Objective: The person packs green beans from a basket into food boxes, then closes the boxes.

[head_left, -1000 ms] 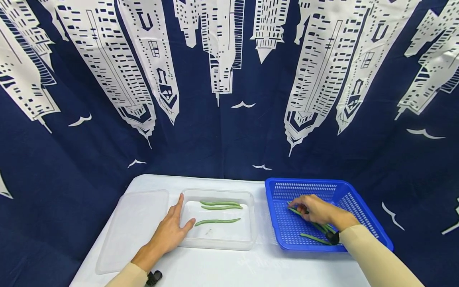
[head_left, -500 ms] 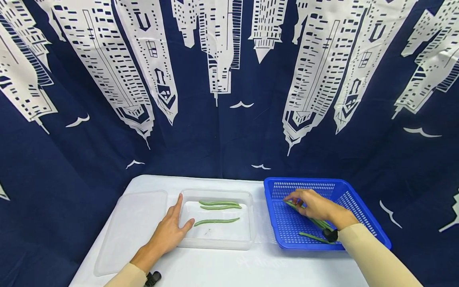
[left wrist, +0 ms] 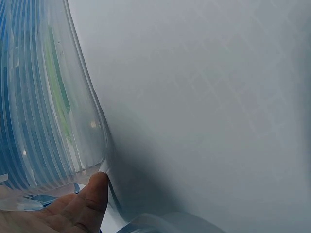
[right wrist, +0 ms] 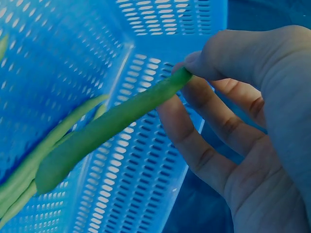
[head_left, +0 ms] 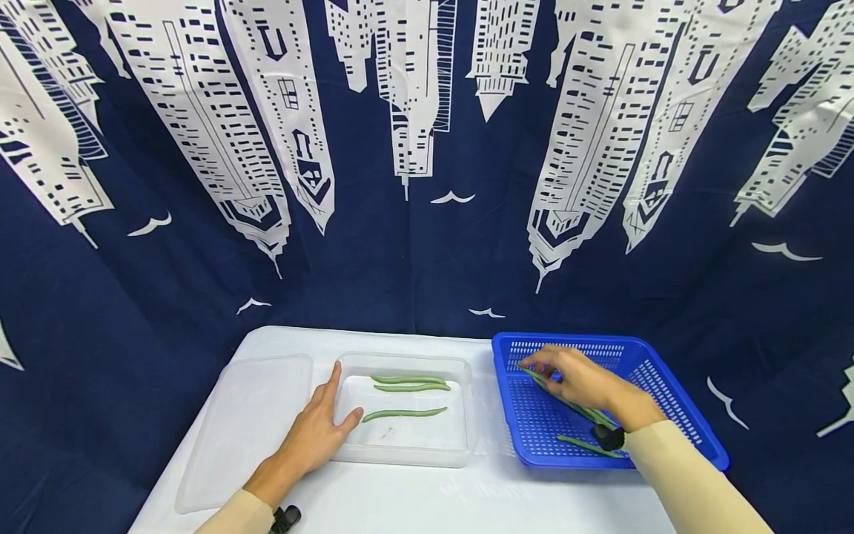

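Head view: the left hand (head_left: 312,432) lies flat against the clear plastic tub (head_left: 460,411) while the right hand (head_left: 579,382) pinches a long green bean (head_left: 542,383) over the blue perforated basket (head_left: 667,386). Left wrist view: straight fingers (left wrist: 90,201) touch the tub's wall. Right wrist view: the bean (right wrist: 104,128) is lifted, likely bound for the tub.

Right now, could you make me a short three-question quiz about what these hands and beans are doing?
1. True or false: the right hand pinches a green bean over the blue basket.
2. How many beans lie in the clear container?
3. What does the left hand rest on: A the lid, B the container's left rim, C the basket?

Key:
1. True.
2. Three.
3. B; its fingers lie straight.
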Tool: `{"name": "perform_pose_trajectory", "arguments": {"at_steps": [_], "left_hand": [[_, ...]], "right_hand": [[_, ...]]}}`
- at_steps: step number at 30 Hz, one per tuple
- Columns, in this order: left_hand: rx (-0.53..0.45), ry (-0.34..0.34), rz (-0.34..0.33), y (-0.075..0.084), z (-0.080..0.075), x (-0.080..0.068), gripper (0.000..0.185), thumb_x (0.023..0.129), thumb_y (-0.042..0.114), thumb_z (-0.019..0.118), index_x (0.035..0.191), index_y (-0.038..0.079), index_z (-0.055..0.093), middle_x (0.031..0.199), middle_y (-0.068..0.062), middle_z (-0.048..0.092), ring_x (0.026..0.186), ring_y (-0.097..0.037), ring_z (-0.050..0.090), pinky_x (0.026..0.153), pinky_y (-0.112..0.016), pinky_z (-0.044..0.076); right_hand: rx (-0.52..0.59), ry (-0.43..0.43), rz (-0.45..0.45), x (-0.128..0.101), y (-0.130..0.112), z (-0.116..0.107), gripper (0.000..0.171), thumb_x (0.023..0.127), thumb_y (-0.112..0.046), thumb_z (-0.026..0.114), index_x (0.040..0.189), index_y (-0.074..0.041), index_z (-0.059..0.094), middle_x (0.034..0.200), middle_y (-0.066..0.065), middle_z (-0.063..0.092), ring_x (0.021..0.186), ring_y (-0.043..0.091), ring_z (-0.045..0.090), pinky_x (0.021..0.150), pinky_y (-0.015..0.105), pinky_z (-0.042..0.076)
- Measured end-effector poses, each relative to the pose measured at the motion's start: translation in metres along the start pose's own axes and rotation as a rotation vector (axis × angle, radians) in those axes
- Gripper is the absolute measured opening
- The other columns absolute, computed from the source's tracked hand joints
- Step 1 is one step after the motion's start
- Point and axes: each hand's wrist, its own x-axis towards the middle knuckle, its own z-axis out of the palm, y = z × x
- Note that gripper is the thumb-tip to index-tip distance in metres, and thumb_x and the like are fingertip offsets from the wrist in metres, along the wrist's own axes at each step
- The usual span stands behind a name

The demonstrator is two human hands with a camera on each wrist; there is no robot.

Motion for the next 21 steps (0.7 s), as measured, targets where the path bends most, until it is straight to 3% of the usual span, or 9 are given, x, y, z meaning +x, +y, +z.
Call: {"name": "perform_pose_trajectory", "arguments": {"at_steps": [9,15,21], "left_hand": [[0.002,-0.002,0.003,0.001,0.0,0.0,0.103,0.114,0.045,0.072,0.189,0.012,0.01,0.175,-0.034,0.049,0.158,-0.058,0.058,0.129,-0.074,0.047],[0.002,-0.004,0.003,0.002,0.0,0.0,0.103,0.114,0.045,0.072,0.189,0.012,0.011,0.175,-0.034,0.049,0.158,-0.058,0.058,0.129,-0.074,0.048],[0.011,-0.007,-0.007,0.002,0.0,-0.001,0.103,0.114,0.047,0.072,0.189,0.013,0.01,0.175,-0.033,0.049,0.159,-0.057,0.057,0.13,-0.074,0.047]], "right_hand": [[0.028,-0.013,0.003,0.009,-0.015,-0.003,0.053,0.098,0.012,0.08,0.144,-0.013,0.082,0.127,0.006,0.081,0.112,0.023,0.079,0.097,0.051,0.071],[0.022,-0.01,0.004,0.015,-0.024,-0.003,0.054,0.098,0.012,0.08,0.145,-0.015,0.083,0.124,0.002,0.079,0.11,0.02,0.078,0.098,0.045,0.072],[0.029,0.006,-0.061,0.025,-0.034,-0.003,0.051,0.099,0.013,0.08,0.143,-0.012,0.083,0.12,0.003,0.079,0.108,0.02,0.079,0.097,0.044,0.072]]}}
